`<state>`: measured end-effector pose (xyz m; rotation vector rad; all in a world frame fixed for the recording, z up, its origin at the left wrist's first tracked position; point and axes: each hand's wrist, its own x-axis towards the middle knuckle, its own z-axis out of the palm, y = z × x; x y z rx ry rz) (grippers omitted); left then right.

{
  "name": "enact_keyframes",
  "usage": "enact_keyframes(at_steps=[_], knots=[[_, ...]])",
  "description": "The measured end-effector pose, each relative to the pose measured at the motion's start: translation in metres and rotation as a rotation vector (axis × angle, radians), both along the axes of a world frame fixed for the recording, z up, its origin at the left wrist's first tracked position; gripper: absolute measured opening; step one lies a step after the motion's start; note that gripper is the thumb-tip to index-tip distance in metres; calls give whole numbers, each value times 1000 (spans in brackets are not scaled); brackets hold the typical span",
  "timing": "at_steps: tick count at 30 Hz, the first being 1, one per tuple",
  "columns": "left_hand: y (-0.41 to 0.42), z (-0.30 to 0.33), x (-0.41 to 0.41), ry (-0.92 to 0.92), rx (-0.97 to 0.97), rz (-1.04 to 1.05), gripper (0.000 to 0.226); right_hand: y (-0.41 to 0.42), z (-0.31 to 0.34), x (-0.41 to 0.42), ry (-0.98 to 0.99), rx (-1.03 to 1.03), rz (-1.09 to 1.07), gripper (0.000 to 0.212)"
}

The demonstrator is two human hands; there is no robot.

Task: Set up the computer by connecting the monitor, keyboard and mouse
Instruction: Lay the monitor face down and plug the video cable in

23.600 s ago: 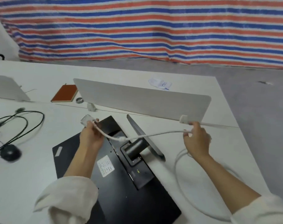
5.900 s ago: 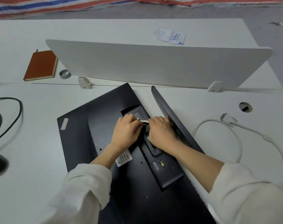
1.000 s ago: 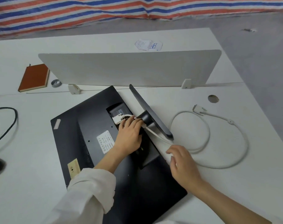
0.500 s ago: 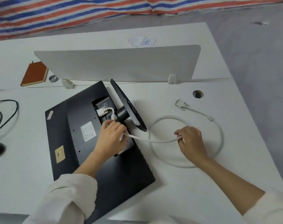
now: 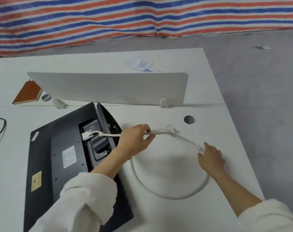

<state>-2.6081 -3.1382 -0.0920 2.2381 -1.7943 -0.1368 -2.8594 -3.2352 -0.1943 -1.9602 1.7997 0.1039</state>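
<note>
A black monitor (image 5: 58, 148) lies face down on the white desk (image 5: 159, 215), its stand base (image 5: 109, 121) pointing up. A white video cable (image 5: 176, 196) has one plug (image 5: 88, 135) seated in the monitor's back port. The cable loops over the desk to its free plug (image 5: 171, 131). My left hand (image 5: 135, 139) reaches across the monitor and pinches the cable just right of the stand. My right hand (image 5: 209, 156) grips the cable further along, beside a small ferrite bead.
A grey divider panel (image 5: 109, 87) stands along the back of the desk. Behind it lie a brown notebook (image 5: 27, 95), a tape roll (image 5: 46, 97) and a paper packet (image 5: 139, 64). A cable hole (image 5: 189, 119) sits at right, black cables (image 5: 0, 129) at left.
My left hand has slid right along the cable, off the monitor's back to beyond the stand. My right hand has moved further right along the loop, and the cable now stretches between them.
</note>
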Motion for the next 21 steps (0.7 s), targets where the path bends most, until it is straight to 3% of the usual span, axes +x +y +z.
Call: enact_keyframes(at_steps=[5, 9, 12, 16, 21], knots=[[-26, -8, -5, -22, 72, 94, 28, -11, -25, 8, -112, 33, -98, 30], [-37, -16, -5, -44, 57, 126, 29, -23, -16, 19, -522, -30, -416, 24], [-41, -20, -5, -55, 30, 157, 28, -40, 13, 20, -696, -160, -521, 23], [-45, -23, -8, -41, -9, 208, 26, -57, 31, 13, -709, -206, -522, 18], [-47, -25, -7, -36, -40, 217, 24, -63, 40, 11, -544, -228, -413, 23]])
